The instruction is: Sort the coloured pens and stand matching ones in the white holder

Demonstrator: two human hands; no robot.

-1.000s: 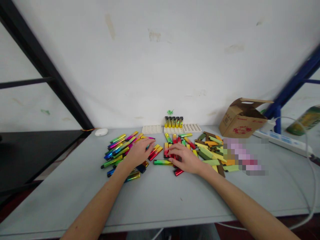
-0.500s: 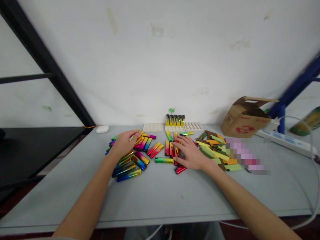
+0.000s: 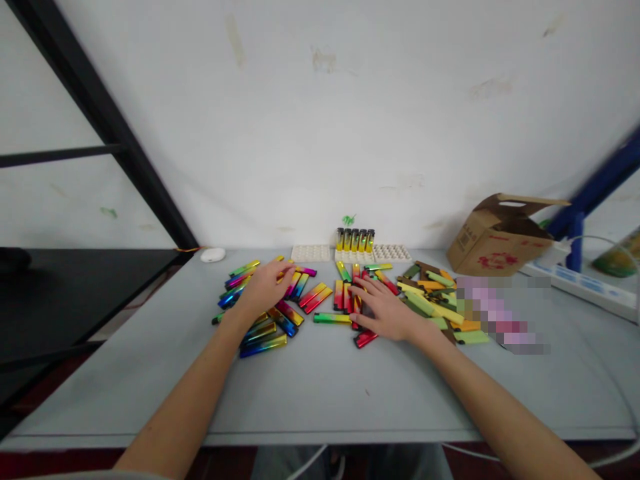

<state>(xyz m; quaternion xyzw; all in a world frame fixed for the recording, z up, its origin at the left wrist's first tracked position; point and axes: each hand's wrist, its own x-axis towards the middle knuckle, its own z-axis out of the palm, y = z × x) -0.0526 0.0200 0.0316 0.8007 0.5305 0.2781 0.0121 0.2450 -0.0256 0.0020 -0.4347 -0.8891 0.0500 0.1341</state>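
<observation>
My left hand (image 3: 267, 288) lies over the left heap of shiny lighters, fingers stretched to the right and partly apart; I see nothing held in it. Around it are blue-and-yellow lighters (image 3: 263, 346) and pink-and-yellow ones. My right hand (image 3: 383, 310) is spread over a middle group of red-and-yellow lighters (image 3: 339, 295), its fingers resting on or just above them and covering some. A green-and-yellow lighter (image 3: 330, 319) lies left of its thumb. At the back, several lighters (image 3: 355, 239) stand upright in a white pitted tray (image 3: 341, 256).
Matching white trays (image 3: 311, 253) (image 3: 393, 253) flank the filled one. Matte green, yellow and orange lighters (image 3: 425, 305) are heaped to the right. Beyond stand an open cardboard box (image 3: 500, 243) and a power strip (image 3: 590, 287). A white case (image 3: 213, 255) sits at the back left.
The view has turned slightly left. My left hand has shifted a little to the right over its heap, uncovering more lighters on its left. The right hand stays over the red-and-yellow lighters.
</observation>
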